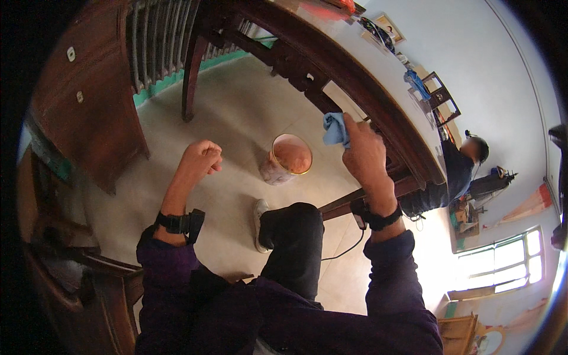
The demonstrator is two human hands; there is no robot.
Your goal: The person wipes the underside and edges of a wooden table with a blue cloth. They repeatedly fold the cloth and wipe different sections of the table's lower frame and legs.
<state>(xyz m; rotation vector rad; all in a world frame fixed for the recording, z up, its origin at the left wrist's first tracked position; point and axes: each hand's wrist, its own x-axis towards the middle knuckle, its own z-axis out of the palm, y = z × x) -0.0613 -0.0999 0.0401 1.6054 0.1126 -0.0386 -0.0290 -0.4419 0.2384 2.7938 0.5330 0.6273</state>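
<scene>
A crumpled light-blue cloth [336, 129] is pinched in my right hand [366, 153]. That hand is beside the dark carved wooden frame of a table [377, 100], below the pale tabletop. Whether the cloth touches the wood is hard to tell. My left hand [200, 159] hangs over the floor with its fingers curled in, and I see nothing in it. Between my two hands, on the floor, stands a round waste bin [276, 173] with a gold-coloured rim and a reddish inside.
A dark wooden cabinet [88, 88] and a ribbed radiator [157, 44] are at the upper left. A wooden chair [111, 293] is at the lower left. Another person [457, 177] is beyond the table's right end. A cable [348, 251] hangs from my right wrist device.
</scene>
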